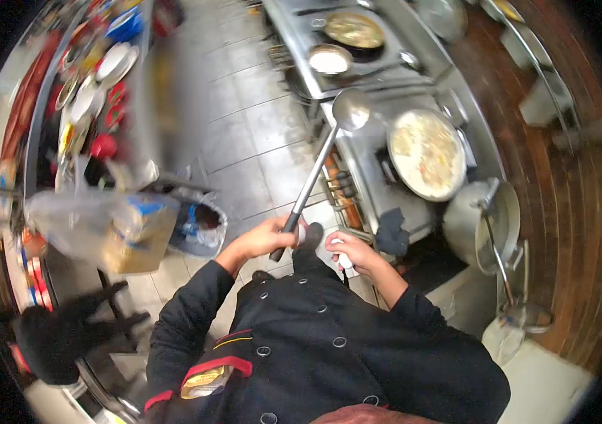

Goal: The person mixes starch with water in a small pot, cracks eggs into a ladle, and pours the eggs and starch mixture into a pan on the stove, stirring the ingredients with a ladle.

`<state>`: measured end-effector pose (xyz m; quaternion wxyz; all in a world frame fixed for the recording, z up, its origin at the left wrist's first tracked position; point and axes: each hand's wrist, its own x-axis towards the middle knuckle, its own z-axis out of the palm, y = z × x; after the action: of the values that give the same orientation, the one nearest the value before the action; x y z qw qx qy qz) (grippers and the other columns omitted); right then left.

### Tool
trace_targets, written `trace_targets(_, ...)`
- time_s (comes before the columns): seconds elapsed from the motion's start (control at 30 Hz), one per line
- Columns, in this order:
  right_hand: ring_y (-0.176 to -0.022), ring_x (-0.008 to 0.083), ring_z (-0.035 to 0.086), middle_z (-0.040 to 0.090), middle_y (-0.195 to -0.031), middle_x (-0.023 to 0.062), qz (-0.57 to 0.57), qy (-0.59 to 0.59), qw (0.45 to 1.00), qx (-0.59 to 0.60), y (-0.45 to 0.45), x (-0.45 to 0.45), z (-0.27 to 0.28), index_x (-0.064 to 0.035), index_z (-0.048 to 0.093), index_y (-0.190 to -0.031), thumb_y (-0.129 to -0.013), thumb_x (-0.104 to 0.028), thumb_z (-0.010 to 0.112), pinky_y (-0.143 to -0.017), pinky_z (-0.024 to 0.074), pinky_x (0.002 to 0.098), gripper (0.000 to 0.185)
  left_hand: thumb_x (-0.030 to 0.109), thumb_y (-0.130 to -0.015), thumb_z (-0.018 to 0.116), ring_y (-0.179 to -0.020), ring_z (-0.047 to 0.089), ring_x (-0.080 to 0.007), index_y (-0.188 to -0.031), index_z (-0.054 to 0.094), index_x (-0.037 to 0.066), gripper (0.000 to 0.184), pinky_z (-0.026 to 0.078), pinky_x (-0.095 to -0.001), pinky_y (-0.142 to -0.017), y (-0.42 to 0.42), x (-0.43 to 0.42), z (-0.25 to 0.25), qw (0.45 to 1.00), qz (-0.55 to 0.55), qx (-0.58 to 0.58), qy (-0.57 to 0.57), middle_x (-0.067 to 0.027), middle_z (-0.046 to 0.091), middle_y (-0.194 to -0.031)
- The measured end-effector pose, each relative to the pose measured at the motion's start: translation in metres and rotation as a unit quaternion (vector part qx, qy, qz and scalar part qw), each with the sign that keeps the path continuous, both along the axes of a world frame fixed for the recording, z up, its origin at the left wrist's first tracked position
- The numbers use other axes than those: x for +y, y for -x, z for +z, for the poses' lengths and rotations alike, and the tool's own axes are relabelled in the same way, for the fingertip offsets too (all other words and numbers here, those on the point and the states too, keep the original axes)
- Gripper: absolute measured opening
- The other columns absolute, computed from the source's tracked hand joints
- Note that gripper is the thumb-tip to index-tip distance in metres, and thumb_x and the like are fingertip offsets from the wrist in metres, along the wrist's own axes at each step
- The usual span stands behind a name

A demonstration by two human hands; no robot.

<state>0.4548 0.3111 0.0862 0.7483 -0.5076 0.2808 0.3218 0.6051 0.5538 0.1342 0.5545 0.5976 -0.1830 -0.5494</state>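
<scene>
My left hand (267, 237) is closed round the black handle of a long metal ladle (316, 164). The ladle slants up and away, its round bowl over the stove's front edge. A bit of something white shows by the fingertips of that hand. My right hand (357, 254) is closed on a small white object (344, 260), mostly covered by the fingers; its kind I cannot make out. To the right of the ladle, a wide pan (394, 177) of creamy, chunky food sits on the stove. A dark cloth (392, 233) hangs at the stove's front, near my right hand.
Further along the stove (357, 152) are a pan of food (354, 31) and a smaller pan with white contents (330, 60). A large pot (467, 226) and a strainer (529, 317) stand at right. At left are a lined bin (209, 244) and a cluttered counter with plates (87, 101).
</scene>
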Motion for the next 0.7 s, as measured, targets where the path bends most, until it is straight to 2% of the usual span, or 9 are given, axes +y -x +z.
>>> trace_targets(0.07,-0.067,0.0094,0.058,0.057,-0.083,-0.0009,0.041,-0.013,0.999,-0.001,-0.012,0.025,0.004,-0.0118,0.06,-0.105,-0.091,-0.013,0.065,-0.047,0.0508,0.0274,0.015,0.016,-0.082,0.065,-0.085,0.06,-0.0135,-0.113,0.063,0.001,0.035,0.049,-0.0301,-0.083,0.026,0.082,-0.004,0.997,0.011,0.057,0.055,-0.0051,0.064,-0.098)
trace_targets(0.17,-0.069,0.012,0.059,0.059,-0.097,0.0046,0.081,-0.042,0.996,0.01,-0.022,0.071,0.002,-0.0082,0.057,-0.108,-0.088,-0.003,0.059,-0.048,0.0516,0.0287,0.021,0.021,-0.083,0.071,-0.086,0.061,-0.0124,-0.114,0.063,0.001,0.038,0.049,-0.03,-0.083,0.074,0.189,-0.024,0.988,0.086,0.095,-0.087,-0.0043,0.064,-0.097)
trace_targets(0.3,-0.07,0.0126,0.059,0.06,-0.099,0.0055,0.153,-0.04,0.987,0.02,-0.033,0.149,-0.006,-0.0075,0.055,-0.113,-0.087,-0.002,0.058,-0.047,0.0499,0.0294,0.026,0.023,-0.081,0.066,-0.084,0.06,-0.0131,-0.117,0.061,0.0,0.043,0.05,-0.0293,-0.078,0.138,0.285,-0.047,0.976,0.142,-0.077,-0.142,-0.0041,0.064,-0.093)
trace_targets(0.37,-0.067,0.0146,0.06,0.058,-0.097,0.0059,0.161,-0.054,0.985,0.022,-0.039,0.187,-0.019,-0.008,0.055,-0.117,-0.088,-0.003,0.06,-0.047,0.0511,0.0308,0.03,0.024,-0.08,0.063,-0.084,0.06,-0.0138,-0.117,0.059,-0.001,0.045,0.05,-0.029,-0.077,0.175,0.332,-0.077,0.972,0.139,0.013,-0.191,-0.0052,0.063,-0.094)
trace_targets(0.47,-0.066,0.0151,0.06,0.058,-0.095,0.0059,0.212,-0.029,0.977,-0.008,-0.055,0.249,-0.045,-0.0083,0.052,-0.123,-0.089,-0.006,0.064,-0.048,0.0511,0.031,0.036,0.024,-0.081,0.062,-0.085,0.06,-0.0148,-0.113,0.059,-0.001,0.041,0.051,-0.0302,-0.078,0.227,0.376,-0.059,0.959,0.219,0.097,-0.15,-0.0054,0.062,-0.095)
trace_targets(0.5,-0.067,0.0143,0.061,0.059,-0.096,0.006,0.234,-0.002,0.972,-0.034,-0.063,0.272,-0.047,-0.0093,0.051,-0.126,-0.088,-0.008,0.067,-0.047,0.0511,0.0302,0.041,0.023,-0.082,0.062,-0.077,0.064,-0.0155,-0.11,0.058,-0.002,0.037,0.052,-0.0287,-0.07,0.244,0.387,-0.056,0.952,0.266,0.119,-0.094,-0.0067,0.062,-0.09)
trace_targets(0.57,-0.071,0.0169,0.063,0.061,-0.098,0.0095,0.286,0.092,0.946,-0.12,-0.083,0.315,-0.044,-0.0069,0.051,-0.128,-0.09,-0.008,0.067,-0.053,0.0527,0.0341,0.042,0.022,-0.083,0.062,-0.078,0.064,-0.0156,-0.108,0.059,-0.002,0.035,0.052,-0.0291,-0.073,0.267,0.401,-0.035,0.941,0.301,0.146,-0.044,-0.0074,0.062,-0.091)
trace_targets(0.63,-0.074,0.0263,0.065,0.061,-0.103,0.0153,0.305,0.262,0.837,-0.372,-0.103,0.353,-0.038,-0.0045,0.051,-0.127,-0.092,-0.013,0.067,-0.064,0.0534,0.04,0.04,0.02,-0.085,0.061,-0.082,0.065,-0.0169,-0.099,0.06,0.001,0.024,0.051,-0.0312,-0.082,0.289,0.411,-0.027,0.927,0.329,0.18,0.025,-0.0105,0.062,-0.103)
trace_targets(0.7,-0.078,0.0316,0.065,0.06,-0.105,0.018,0.271,0.286,0.788,-0.473,-0.122,0.384,-0.016,-0.004,0.052,-0.125,-0.092,-0.017,0.067,-0.069,0.0526,0.042,0.039,0.02,-0.084,0.06,-0.082,0.065,-0.0175,-0.096,0.059,0.003,0.021,0.051,-0.0318,-0.083,0.293,0.409,0.011,0.912,0.362,0.193,0.014,-0.0113,0.061,-0.107)
